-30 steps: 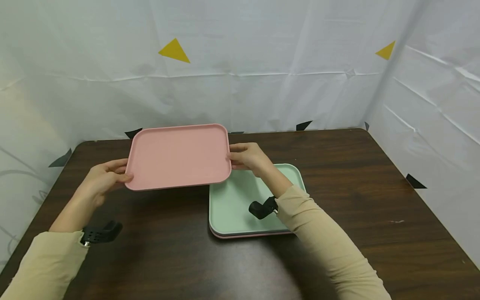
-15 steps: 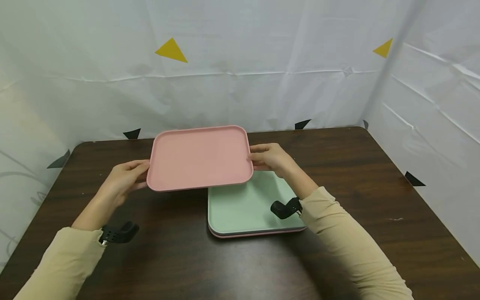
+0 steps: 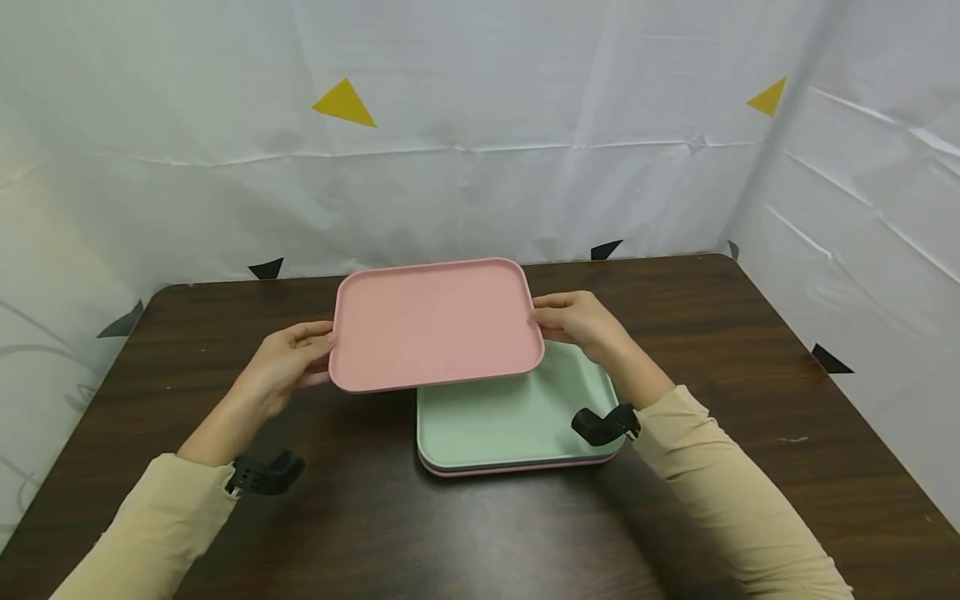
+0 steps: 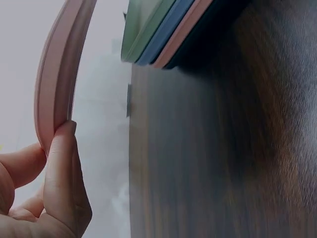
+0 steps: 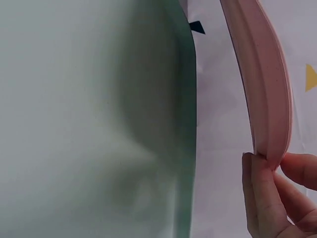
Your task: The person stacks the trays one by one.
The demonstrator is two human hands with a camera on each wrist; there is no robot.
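A pink rectangular tray (image 3: pixel 437 325) is held in the air by both hands, its far edge a little higher in the head view. My left hand (image 3: pixel 288 362) pinches its left short side between thumb and fingers. On the opposite short side, my right hand (image 3: pixel 581 325) grips the rim the same way. Below and partly behind it, a light green tray (image 3: pixel 517 421) tops a stack on the table. Under the green one, the left wrist view shows a blue tray (image 4: pixel 168 30) and another pink tray (image 4: pixel 183 32). A gap separates the held tray from the stack.
The stack sits on a dark wood-grain table (image 3: pixel 360 533). White sheeting (image 3: pixel 480 200) hangs behind the table and along its right side, with yellow and black triangles on it. Each wrist wears a black strap with a camera (image 3: pixel 266 473).
Both hands have carried the pink tray to the right, from beside the stack to over the far part of it. The green tray and stack have stayed put.
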